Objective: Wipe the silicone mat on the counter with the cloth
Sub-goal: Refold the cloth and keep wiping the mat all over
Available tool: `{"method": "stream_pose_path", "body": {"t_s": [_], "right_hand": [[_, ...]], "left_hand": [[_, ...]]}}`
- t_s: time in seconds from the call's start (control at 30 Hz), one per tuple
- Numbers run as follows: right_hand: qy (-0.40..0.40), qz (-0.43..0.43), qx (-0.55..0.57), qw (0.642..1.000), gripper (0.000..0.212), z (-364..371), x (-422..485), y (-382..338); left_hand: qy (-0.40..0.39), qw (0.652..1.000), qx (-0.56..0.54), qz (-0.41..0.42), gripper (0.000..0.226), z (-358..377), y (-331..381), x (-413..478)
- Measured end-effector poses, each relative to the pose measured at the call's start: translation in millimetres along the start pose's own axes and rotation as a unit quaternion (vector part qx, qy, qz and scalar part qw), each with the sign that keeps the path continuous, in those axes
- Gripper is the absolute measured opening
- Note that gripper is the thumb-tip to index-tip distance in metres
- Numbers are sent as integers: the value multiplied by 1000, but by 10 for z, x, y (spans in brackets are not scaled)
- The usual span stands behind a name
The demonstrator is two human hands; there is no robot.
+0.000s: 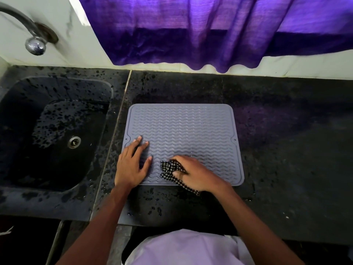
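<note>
Both hands rest on the mat [183, 127]; right fingers [176, 174] pin the cloth [168, 169].

The far two-thirds of the mat [183, 127] lies bare. The left hand [131, 165] blocks its near-left corner, and the right hand [196, 175] and cloth [170, 169] its near edge. Right of the mat, the desk [286, 140] is open; the sink [53, 131] drops left.

Single head view, looking steeply down, close over counter [267, 150] (mat [183, 127] centre frame, sink [17, 115] left, curtain [210, 31] top).
</note>
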State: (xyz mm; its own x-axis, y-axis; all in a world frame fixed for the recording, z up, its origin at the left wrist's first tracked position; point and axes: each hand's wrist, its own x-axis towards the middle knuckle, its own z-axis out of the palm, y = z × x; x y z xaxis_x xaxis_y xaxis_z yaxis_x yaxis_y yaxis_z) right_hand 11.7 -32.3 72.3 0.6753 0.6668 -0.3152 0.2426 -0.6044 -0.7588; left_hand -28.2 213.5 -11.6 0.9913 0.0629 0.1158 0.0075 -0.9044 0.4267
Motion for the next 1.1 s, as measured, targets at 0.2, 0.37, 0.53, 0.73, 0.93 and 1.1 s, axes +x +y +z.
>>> {"method": "stream_pose_path", "body": {"t_s": [0.2, 0.37, 0.53, 0.73, 0.93, 1.1], "right_hand": [[66, -3, -38, 997, 46, -467, -472, 428], [94, -1, -187, 978, 67, -702, -672, 851], [86, -23, -167, 982, 57, -524, -572, 962], [91, -38, -202, 974, 48, -324, -451, 866], [101, -65, -212, 970, 59, 123, -202, 425], [68, -123, -239, 961, 61, 469, 236, 65]], "left_hand": [[-2, 1000, -5, 1, 60, -19, -11, -2], [-14, 999, -46, 17, 63, -45, -49, 7], [-36, 986, -163, -4, 59, -85, -104, 31], [-34, 954, -292, -61, 45, -189, -66, 77], [-53, 945, -315, -70, 38, -192, -88, 80], [-64, 928, -356, -88, 35, -169, -97, 105]]}}
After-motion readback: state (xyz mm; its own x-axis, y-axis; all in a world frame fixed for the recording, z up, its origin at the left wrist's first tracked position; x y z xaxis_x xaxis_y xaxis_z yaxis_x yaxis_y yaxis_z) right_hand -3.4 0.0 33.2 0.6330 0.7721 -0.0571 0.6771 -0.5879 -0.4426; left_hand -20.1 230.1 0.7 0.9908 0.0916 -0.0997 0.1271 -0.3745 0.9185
